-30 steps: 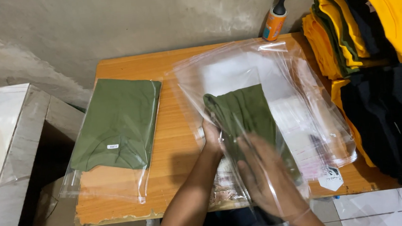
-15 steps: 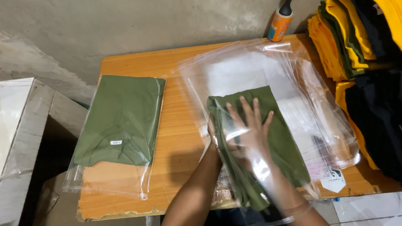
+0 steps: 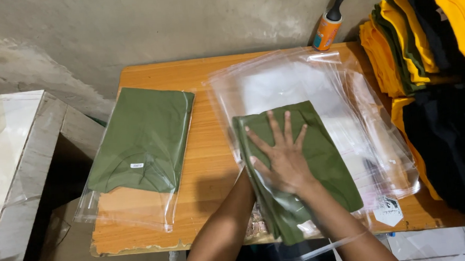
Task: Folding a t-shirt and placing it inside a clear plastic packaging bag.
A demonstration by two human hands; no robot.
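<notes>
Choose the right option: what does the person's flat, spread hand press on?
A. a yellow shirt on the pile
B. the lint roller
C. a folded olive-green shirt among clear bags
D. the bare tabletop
C: the right hand lies spread on the folded olive-green shirt, amid clear plastic bags.

Even soft light, sharp, plastic glare

likely garment packing workshop | stacked folded shirts [image 3: 425, 32] | clear bags [image 3: 304, 77]
</notes>
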